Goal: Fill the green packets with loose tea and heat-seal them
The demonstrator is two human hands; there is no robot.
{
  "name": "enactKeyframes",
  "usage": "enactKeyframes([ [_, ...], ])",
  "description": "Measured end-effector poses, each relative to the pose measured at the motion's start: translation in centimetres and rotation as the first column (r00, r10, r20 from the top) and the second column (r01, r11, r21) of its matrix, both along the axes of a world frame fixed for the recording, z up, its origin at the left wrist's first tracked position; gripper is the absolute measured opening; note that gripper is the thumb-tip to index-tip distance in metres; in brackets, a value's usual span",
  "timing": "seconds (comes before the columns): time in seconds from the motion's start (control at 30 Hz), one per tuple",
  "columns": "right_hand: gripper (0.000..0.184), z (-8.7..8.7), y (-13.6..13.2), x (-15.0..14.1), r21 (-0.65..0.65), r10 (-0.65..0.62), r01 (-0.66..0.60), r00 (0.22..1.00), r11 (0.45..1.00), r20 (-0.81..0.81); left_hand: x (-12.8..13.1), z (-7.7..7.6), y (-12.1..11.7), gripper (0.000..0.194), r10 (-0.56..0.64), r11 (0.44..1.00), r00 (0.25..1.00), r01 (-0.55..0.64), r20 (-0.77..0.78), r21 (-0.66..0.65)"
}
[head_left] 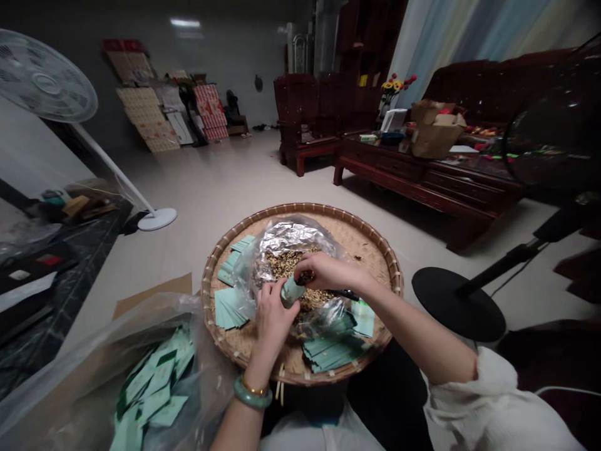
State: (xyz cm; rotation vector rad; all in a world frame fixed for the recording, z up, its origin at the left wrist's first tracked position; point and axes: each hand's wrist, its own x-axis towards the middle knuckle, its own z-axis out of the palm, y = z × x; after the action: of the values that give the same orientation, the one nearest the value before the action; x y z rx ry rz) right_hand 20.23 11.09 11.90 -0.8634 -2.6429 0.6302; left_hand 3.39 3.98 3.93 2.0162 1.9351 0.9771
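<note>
Right, on my feed the left hand (275, 326), with a jade bangle and a gold bracelet, is closed around a curled pale green paper slip (292, 292). The right hand (328, 272) is pinched narrowly on some brown grainy mix (286, 266) just above that slip. The mix lies in a foil-lined plastic bag (282, 241) on a round woven bamboo tray (300, 210), with stacks of green slips (230, 310) along the tray's left and near sides. A black handle (345, 294) shows beneath the right hand. Near left, a clear plastic bag (154, 388) holds more slips. The round black base of a fan (457, 304) stands just right of the tray, a white pedestal fan (47, 75) stands left, and a dark wooden coffee table (422, 163) sits far right.
</note>
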Motion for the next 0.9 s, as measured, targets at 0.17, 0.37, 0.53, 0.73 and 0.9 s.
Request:
enactKeyframes([
  [0.17,0.035,-0.4,-0.2,-0.2,-0.142,-0.085,0.061,0.982,0.988,-0.168,0.0,-0.2,0.2,0.046,-0.005,1.0,0.999,0.005,0.033,0.009],
  [0.37,0.028,-2.0,0.3,0.1,-0.453,-0.302,0.098,0.863,0.886,-0.405,-0.5,-0.4,0.2,0.044,0.005,1.0,0.997,-0.007,0.082,0.022],
  [0.53,0.014,-5.1,-1.0,0.5,-0.208,-0.288,0.338,0.928,0.918,0.237,-1.1,-0.7,0.2,0.043,0.007,1.0,0.992,-0.011,0.13,0.025],
  [0.73,0.037,-8.8,-2.7,-1.3,-0.029,-0.398,0.429,0.86,0.903,0.32,-1.2,-0.7,-0.1,0.044,0.006,1.0,0.992,-0.008,0.127,0.016],
  [0.9,0.018,-9.5,-1.7,-1.4,-0.054,-0.41,0.441,0.867,0.896,0.285,-1.4,-0.3,-0.3,0.044,0.008,1.0,0.993,-0.01,0.119,0.018],
])
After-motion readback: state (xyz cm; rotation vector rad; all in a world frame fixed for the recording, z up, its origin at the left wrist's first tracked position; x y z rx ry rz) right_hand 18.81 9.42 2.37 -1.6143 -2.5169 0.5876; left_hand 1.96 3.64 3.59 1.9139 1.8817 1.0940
